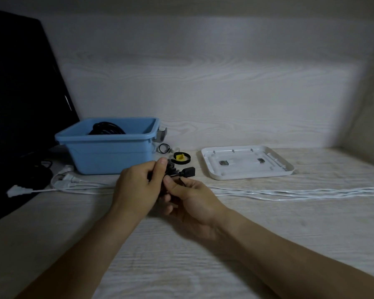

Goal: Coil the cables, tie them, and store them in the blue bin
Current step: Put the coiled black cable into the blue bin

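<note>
My left hand (138, 186) grips a small coiled black cable in front of the blue bin (108, 152). The cable's black plug (187, 172) sticks out to the right of my fingers. My right hand (188, 201) pinches a thin black strap end at the coil, its thumb pressed against the bundle. Most of the coil is hidden between the two hands. A coiled black cable (107, 128) lies inside the bin. A long white cable (289, 193) stretches across the table from the left plugs to the right edge.
A black tie roll with a yellow core (180, 158) and a small black ring (164, 148) lie right of the bin. A white tray lid (246, 161) sits further right. A dark monitor (20, 104) stands at left, with white plugs (67, 178) below it.
</note>
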Demonstrator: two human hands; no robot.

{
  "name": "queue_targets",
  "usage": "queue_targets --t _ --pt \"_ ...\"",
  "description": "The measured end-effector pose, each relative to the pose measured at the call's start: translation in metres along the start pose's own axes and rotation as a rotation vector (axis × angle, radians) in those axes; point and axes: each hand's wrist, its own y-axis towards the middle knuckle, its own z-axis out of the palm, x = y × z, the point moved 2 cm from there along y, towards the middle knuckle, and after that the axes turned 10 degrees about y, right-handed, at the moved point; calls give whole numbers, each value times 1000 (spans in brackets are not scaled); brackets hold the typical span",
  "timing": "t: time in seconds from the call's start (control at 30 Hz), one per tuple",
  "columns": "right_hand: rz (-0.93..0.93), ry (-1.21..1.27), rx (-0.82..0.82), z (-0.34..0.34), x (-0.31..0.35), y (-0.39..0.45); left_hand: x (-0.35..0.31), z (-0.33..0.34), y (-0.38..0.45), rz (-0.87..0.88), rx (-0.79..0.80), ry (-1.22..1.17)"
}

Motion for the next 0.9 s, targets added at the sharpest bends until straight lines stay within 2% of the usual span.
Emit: queue_targets --t 0.07,0.1,0.17,0.23,0.33,0.47,0.63,0.9 --pt "-29 10 -48 -3 2 1 -3 1 -1 1 95 32" --pt "-39 21 -66 -4 3 2 -4 4 -2 -22 165 -30" --pt "-54 61 -100 -7 7 3 -6 9 -6 -131 322 -294" --pt "-66 74 -125 -11 12 4 -7 12 -7 -201 404 -512" --pt "-69 39 -116 -15 13 5 -10 11 -7 -185 345 -572" --pt "-105 13 -135 -17 13 7 -5 8 -6 -174 226 -480" --pt "-181 -111 -228 -16 16 1 5 6 -3 -312 206 -516" --pt "-348 -251 -361 -13 14 -1 2 10 -7 -358 53 -535"
